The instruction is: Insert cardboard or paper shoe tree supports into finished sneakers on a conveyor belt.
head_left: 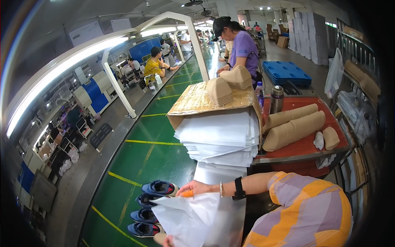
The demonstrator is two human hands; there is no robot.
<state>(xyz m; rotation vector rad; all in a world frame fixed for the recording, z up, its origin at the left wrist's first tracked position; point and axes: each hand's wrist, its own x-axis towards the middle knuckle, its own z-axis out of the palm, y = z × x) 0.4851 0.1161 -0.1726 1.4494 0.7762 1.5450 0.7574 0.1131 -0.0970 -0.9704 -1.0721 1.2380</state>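
Observation:
A thin white paper sheet [187, 214] hangs crumpled between my hands over the conveyor's near edge. My right hand [198, 188] pinches its upper edge, with something orange [187, 193] at the fingers, possibly a finger cover. At the lower rim my left hand [168, 241] shows only in part, closed at the sheet's lower left corner. Beside it is a small brown piece [159, 238], its kind unclear. Just left of the paper, several navy blue sneakers [142, 229] with red and white trim stand in a row, partly covered by it.
A tall stack of white paper [218, 136] sits ahead under an open cardboard box [193, 99] topped with brown moulded inserts [220, 91]. Long nested inserts [294, 129], a thermos [277, 99] and a bottle [259, 94] occupy the red table [304, 154]. A purple-shirted person [245, 51] works beyond the green conveyor [152, 164].

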